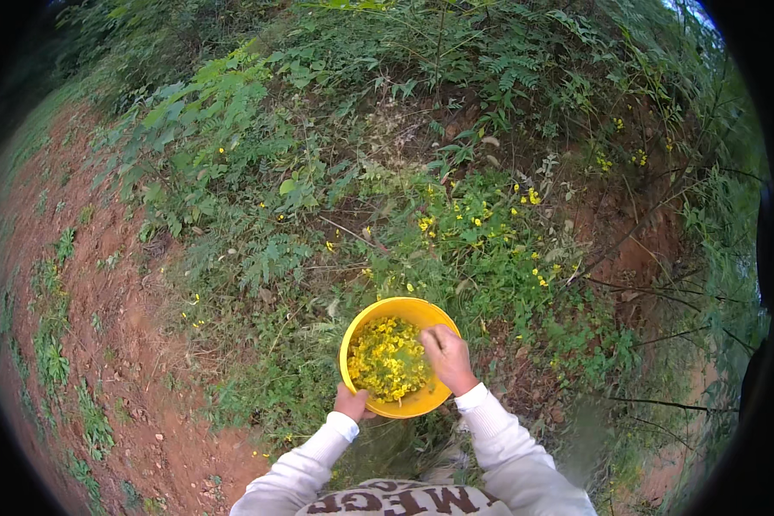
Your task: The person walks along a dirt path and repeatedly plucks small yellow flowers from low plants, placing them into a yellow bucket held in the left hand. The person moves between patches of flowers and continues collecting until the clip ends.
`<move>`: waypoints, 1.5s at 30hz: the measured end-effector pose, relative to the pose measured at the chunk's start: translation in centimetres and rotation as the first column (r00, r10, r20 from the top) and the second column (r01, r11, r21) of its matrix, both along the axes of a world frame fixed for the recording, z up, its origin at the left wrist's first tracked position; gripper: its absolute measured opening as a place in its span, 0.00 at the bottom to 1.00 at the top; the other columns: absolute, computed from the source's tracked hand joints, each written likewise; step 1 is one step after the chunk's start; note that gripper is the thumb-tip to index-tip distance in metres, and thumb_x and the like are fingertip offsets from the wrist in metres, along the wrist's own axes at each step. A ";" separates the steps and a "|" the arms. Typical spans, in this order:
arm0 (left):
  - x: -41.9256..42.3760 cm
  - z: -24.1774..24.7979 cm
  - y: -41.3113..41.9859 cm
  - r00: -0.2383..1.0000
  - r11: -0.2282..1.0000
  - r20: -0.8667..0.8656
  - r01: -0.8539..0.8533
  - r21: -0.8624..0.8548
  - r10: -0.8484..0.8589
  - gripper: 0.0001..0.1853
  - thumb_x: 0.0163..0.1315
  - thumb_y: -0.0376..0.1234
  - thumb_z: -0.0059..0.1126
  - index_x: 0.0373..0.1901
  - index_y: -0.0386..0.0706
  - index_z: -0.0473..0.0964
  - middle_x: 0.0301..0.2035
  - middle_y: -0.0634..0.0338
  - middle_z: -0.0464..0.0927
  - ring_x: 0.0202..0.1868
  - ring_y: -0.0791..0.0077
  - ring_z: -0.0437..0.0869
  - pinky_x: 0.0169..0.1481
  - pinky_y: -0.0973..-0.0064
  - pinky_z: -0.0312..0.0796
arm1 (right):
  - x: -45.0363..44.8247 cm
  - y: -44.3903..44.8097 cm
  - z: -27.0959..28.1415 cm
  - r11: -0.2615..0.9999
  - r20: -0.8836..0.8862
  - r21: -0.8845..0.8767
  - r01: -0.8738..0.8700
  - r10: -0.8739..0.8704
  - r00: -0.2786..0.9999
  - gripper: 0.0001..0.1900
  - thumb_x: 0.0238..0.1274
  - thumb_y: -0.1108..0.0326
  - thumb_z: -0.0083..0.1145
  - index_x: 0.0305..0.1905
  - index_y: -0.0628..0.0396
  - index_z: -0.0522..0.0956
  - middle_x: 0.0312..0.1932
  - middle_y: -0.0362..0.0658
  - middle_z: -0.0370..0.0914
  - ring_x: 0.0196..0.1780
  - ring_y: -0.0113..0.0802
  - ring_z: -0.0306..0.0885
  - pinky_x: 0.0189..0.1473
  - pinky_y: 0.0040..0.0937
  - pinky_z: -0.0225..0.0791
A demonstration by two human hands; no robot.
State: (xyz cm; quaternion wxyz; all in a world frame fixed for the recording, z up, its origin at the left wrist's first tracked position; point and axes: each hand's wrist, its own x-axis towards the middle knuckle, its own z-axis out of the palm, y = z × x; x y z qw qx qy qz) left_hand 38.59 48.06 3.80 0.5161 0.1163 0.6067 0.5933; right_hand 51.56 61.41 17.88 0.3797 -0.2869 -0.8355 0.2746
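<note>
A round yellow bucket (419, 407) is held in front of my body, with a heap of small yellow flowers and some green bits (387, 361) inside. My left hand (352, 402) grips its rim at the lower left, thumb over the edge. Over the right part of the opening is my right hand (448, 358), fingers curled in; whether anything is between them cannot be told. Beyond the bucket, low green plants carry yellow blossoms (476, 221).
Dense shrubs (219, 97) cover the slope ahead. Bare reddish soil (122, 322) with small weeds lies at the left. Thin dark branches (671, 405) reach in from the right, near another patch of red earth (625, 238).
</note>
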 end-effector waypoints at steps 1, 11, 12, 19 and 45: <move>-0.3 0.8 -1.4 1.000 1.000 -0.009 0.000 0.007 0.000 0.18 0.59 0.26 0.41 0.51 0.36 0.54 0.40 0.45 0.74 0.32 0.54 0.84 0.28 0.65 0.81 | -0.8 -1.2 0.0 0.992 0.409 0.103 -0.073 0.025 0.912 0.10 0.59 0.64 0.54 0.40 0.58 0.76 0.38 0.45 0.75 0.28 0.29 0.71 0.34 0.23 0.66; -8.2 5.3 -21.4 0.932 0.994 0.356 -0.098 0.052 0.074 0.20 0.56 0.30 0.42 0.51 0.36 0.59 0.37 0.46 0.77 0.31 0.54 0.83 0.32 0.62 0.81 | 2.4 -11.4 6.6 0.999 -0.251 0.004 0.046 -0.044 0.967 0.06 0.62 0.77 0.44 0.39 0.64 0.73 0.46 0.48 0.70 0.33 0.22 0.71 0.27 0.16 0.67; -8.2 4.7 -23.7 0.919 0.980 0.370 -0.177 0.086 0.134 0.21 0.56 0.30 0.41 0.53 0.36 0.59 0.38 0.46 0.77 0.31 0.54 0.83 0.33 0.62 0.81 | 2.8 -11.9 5.9 0.988 -0.224 0.105 0.110 -0.084 0.971 0.07 0.65 0.73 0.43 0.39 0.63 0.72 0.46 0.47 0.70 0.29 0.21 0.70 0.27 0.15 0.65; -13.9 2.4 -40.4 0.695 0.719 0.290 -0.694 0.030 0.658 0.23 0.57 0.32 0.38 0.54 0.30 0.59 0.43 0.43 0.75 0.38 0.52 0.82 0.38 0.63 0.81 | 4.7 -16.9 0.7 0.913 0.029 -0.221 0.342 -0.345 0.938 0.10 0.68 0.65 0.44 0.42 0.59 0.74 0.33 0.36 0.72 0.30 0.18 0.67 0.28 0.17 0.62; 12.0 -17.0 -72.8 -0.896 -0.400 0.250 -0.395 -0.827 0.367 0.28 0.58 0.54 0.44 0.48 0.41 0.74 0.38 0.45 0.78 0.37 0.53 0.80 0.27 0.69 0.79 | -5.6 -17.8 -7.1 0.916 0.013 -0.399 -0.045 0.055 0.998 0.13 0.68 0.63 0.44 0.43 0.60 0.75 0.41 0.41 0.77 0.29 0.19 0.70 0.29 0.17 0.59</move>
